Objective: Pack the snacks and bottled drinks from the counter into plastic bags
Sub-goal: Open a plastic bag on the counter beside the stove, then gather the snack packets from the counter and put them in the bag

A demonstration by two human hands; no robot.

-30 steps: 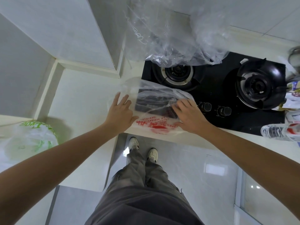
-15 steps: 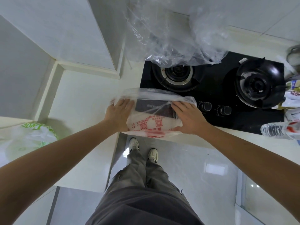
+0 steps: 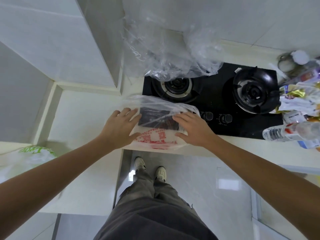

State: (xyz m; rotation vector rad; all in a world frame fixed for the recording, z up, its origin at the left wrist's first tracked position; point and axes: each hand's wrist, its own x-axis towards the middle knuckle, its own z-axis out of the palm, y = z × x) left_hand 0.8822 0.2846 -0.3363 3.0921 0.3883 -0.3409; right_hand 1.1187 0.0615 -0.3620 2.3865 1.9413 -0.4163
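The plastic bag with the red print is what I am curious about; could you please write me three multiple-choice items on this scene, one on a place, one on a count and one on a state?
1. Where does the plastic bag with red print lie?
A. on the floor
B. on the counter's front edge, partly over the stove
C. inside a cupboard

2. How many control knobs show on the black stove?
A. two
B. four
C. none

3. How are the two hands?
A. both clenched in fists
B. both flat with straight fingers on the bag
C. both hanging clear of the bag

Answers:
1 B: the bag rests on the counter and overlaps the stove's near left corner.
2 A: two knobs sit side by side at the stove's front.
3 B: the left hand and right hand lie flat on the bag's two sides.
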